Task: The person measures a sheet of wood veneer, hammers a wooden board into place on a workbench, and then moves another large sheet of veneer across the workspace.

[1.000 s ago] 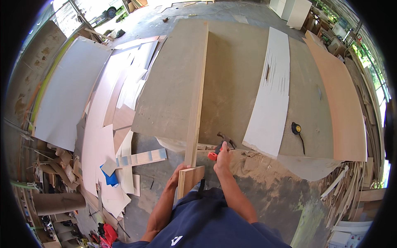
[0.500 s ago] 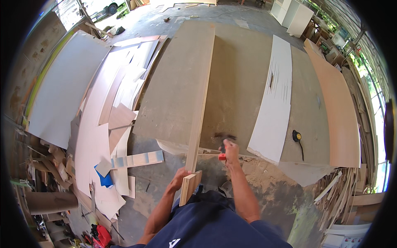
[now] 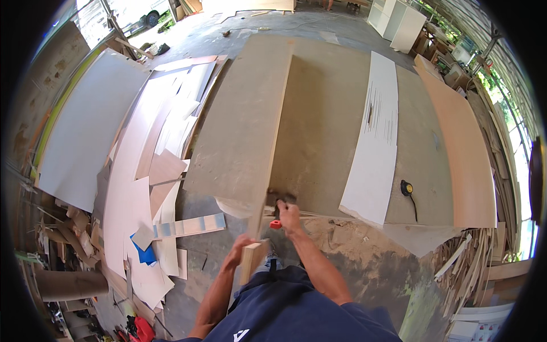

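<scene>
At the near edge of the table [image 3: 325, 131] in the head view, the right hand [image 3: 289, 215] is wrapped around a blurred hammer [image 3: 283, 198] beside the long board [image 3: 276, 137], which juts past that edge; apart from it, the left hand [image 3: 241, 246] touches the short board [image 3: 249, 263] there, its grip too blurred to tell. A stray swing could strike the left fingers, and the overhanging end might bounce, shifting the short board.

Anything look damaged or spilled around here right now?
Yes. The white panel strip has dark lengthwise slits and a brown gash in its far half; the rest looks plain. Tan dust, probably sawdust, lies scattered over the darker floor, right of the right hand.
</scene>
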{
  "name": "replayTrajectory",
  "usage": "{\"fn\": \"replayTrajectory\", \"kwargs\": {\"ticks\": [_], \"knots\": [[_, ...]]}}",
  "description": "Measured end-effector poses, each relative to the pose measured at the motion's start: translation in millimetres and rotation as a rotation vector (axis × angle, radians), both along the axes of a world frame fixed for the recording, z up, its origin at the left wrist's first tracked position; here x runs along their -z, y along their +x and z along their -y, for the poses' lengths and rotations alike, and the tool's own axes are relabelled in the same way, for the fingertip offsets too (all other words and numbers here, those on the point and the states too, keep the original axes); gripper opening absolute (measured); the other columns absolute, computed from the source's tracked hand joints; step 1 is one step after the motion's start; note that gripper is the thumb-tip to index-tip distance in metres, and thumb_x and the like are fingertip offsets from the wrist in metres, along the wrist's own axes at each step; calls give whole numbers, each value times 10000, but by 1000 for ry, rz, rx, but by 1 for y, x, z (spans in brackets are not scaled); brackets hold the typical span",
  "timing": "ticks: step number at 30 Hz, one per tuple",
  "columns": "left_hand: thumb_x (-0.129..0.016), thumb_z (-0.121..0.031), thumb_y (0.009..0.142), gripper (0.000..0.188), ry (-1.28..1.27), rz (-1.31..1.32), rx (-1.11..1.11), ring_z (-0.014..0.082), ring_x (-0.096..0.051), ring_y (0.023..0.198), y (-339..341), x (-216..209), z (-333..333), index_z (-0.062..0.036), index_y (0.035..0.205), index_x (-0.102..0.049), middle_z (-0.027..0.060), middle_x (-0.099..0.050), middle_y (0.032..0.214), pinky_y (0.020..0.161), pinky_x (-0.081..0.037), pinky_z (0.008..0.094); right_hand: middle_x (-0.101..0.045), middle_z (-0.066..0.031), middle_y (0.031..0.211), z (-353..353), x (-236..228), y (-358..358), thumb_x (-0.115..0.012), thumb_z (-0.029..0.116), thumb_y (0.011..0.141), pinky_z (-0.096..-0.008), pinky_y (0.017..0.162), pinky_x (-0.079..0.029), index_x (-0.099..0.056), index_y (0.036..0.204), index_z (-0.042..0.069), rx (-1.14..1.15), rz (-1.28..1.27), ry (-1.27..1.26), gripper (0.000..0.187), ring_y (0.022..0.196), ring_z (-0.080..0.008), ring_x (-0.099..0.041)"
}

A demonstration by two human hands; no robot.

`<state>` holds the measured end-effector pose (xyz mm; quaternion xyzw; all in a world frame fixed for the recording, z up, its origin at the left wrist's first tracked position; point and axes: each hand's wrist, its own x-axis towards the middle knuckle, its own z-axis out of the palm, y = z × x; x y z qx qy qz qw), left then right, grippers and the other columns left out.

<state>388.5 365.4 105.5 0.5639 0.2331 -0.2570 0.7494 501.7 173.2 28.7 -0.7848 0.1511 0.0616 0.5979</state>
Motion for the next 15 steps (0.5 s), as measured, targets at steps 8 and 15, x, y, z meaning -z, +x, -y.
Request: {"fn": "replayTrajectory", "kwargs": {"ticks": [8, 15], "knots": [[-576, -316, 840, 385, 18, 144, 95, 138, -571, 860, 6, 7, -14, -24, 1083, -635, 22, -625, 944, 793, -447, 293, -616, -67, 674, -25, 5, -4, -613, 240, 941, -330, 515, -471, -646, 792, 18, 268, 186, -6, 271, 558, -153, -579], [-542, -315, 971, 340, -109, 38, -74, 121, -568, 876, -55, 44, -89, -103, 1236, -557, -7, -572, 984, 739, -497, 295, -619, -58, 761, 2, -35, 43, -607, 245, 958, -292, 404, -456, -595, 928, 63, 281, -124, 766, 184, 567, -148, -602]]}}
